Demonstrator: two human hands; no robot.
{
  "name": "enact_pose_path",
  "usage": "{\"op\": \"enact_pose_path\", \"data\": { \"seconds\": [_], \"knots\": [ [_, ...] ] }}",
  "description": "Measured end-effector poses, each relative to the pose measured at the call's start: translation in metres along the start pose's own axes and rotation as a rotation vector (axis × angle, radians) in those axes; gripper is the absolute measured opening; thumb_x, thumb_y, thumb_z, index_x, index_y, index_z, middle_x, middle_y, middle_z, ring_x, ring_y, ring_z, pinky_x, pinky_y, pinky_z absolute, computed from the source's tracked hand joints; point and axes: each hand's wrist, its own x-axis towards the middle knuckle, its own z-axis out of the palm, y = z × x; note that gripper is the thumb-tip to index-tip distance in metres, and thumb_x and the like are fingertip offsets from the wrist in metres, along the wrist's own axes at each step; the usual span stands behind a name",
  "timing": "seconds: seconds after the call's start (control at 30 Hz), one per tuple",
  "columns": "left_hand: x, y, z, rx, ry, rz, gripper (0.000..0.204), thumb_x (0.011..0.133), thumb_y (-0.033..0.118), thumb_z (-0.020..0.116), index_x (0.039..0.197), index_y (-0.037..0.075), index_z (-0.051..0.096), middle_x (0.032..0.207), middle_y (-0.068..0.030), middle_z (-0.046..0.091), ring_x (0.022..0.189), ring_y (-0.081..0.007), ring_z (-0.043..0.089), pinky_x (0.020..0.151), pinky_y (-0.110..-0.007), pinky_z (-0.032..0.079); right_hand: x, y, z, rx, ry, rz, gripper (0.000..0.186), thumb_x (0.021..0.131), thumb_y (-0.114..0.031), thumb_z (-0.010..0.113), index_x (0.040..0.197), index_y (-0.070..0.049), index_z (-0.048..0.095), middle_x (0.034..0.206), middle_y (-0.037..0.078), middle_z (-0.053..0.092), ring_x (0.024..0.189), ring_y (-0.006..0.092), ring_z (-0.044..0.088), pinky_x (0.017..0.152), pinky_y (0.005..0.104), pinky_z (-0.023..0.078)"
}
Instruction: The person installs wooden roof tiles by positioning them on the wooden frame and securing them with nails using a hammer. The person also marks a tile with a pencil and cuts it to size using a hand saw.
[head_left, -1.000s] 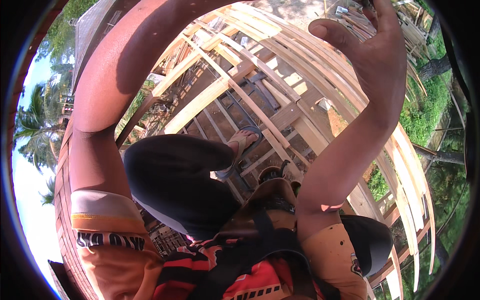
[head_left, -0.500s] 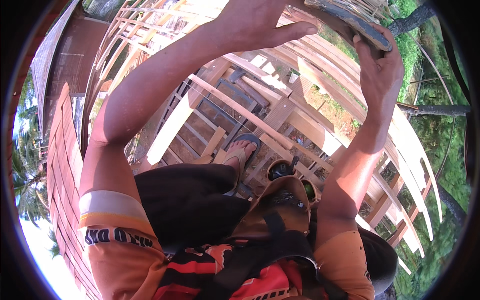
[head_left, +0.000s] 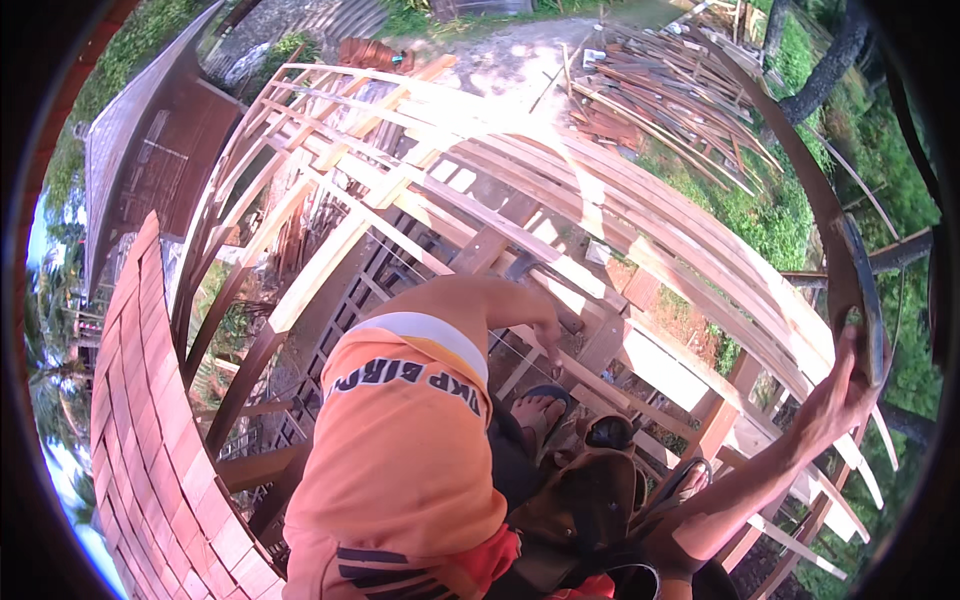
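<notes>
At the right side my right hand [head_left: 848, 395] is closed around the grip end of a handsaw [head_left: 815, 165]. Its long, dark, tapering blade points up and away, and a grey-blue edge shows along the grip. My left hand [head_left: 543, 335] reaches down over the timber frame, fingers pointing downward, with nothing visible in them. Just beyond it a hammer [head_left: 522, 266] lies on the boards, partly covered by the hand and arm. A brown tool pouch [head_left: 585, 500] hangs at my waist, with a dark round item [head_left: 610, 432] at its top.
Light wooden rafters [head_left: 640, 250] stretch around me, with gaps between them. My sandalled foot [head_left: 540, 410] stands among the beams. Reddish shingles [head_left: 150, 430] slope at the left. A timber pile [head_left: 670, 95] lies on the ground beyond, and tree branches [head_left: 835, 65] are at the right.
My left hand has dropped from beside the saw to low over the beams. My right hand has moved right and nearer with the saw. The view has tilted toward the far ground.
</notes>
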Motion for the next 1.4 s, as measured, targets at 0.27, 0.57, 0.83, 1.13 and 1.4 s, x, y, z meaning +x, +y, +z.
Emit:
{"op": "enact_pose_path", "data": {
  "seconds": [0.27,0.57,0.83,1.13,1.4],
  "knots": [
    [-0.025,0.024,-0.053,-0.346,0.011,0.115,0.095,0.086,0.083,0.046,0.102,-0.007,0.072,0.085,-0.0177,0.070,0.079,-0.0318,0.069,0.072,-0.045,0.055,-0.061,0.028,-0.035,-0.167,0.087,0.096,0.037,0.097,-0.020,0.068,0.124,0.004,0.065,0.116,0.014,0.070,0.107,0.0222,0.063,0.101,0.0376,0.046],
    [-0.108,0.009,-0.241,-0.139,0.762,-0.032,0.079,0.088,0.075,0.053,0.082,-0.002,0.071,0.077,-0.0186,0.069,0.079,-0.0335,0.069,0.076,-0.043,0.054,-0.080,-0.017,0.002,0.252,0.027,0.192,0.026,0.091,-0.015,0.074,0.105,-0.004,0.055,0.091,0.008,0.064,0.080,0.0143,0.060,0.079,0.0288,0.048],
    [-0.154,0.026,-0.324,0.054,1.081,0.003,0.074,0.095,0.069,0.046,0.107,-0.002,0.067,0.102,-0.0235,0.068,0.098,-0.0384,0.065,0.087,-0.048,0.050,-0.142,-0.008,0.028,-0.178,-0.140,0.142,0.036,0.092,-0.025,0.077,0.101,-0.003,0.051,0.082,0.009,0.059,0.072,0.0196,0.059,0.069,0.0360,0.049],
    [-0.173,0.028,-0.337,-0.261,0.870,0.123,0.085,0.090,0.079,0.044,0.087,-0.001,0.071,0.063,-0.0101,0.063,0.051,-0.0197,0.059,0.058,-0.039,0.050,-0.160,0.021,0.063,-0.364,-0.244,0.032,0.040,0.092,-0.028,0.076,0.101,-0.003,0.046,0.078,0.012,0.062,0.065,0.0296,0.064,0.062,0.0395,0.050],
    [-0.119,0.016,-0.340,-0.282,0.950,0.225,0.090,0.089,0.082,0.040,0.085,-0.002,0.074,0.073,-0.0190,0.069,0.064,-0.0255,0.070,0.068,-0.040,0.055,-0.154,0.014,0.063,-0.247,-0.301,0.219,0.033,0.095,-0.026,0.073,0.104,-0.003,0.051,0.079,0.010,0.065,0.067,0.0200,0.060,0.065,0.0344,0.050]
  ]
}}
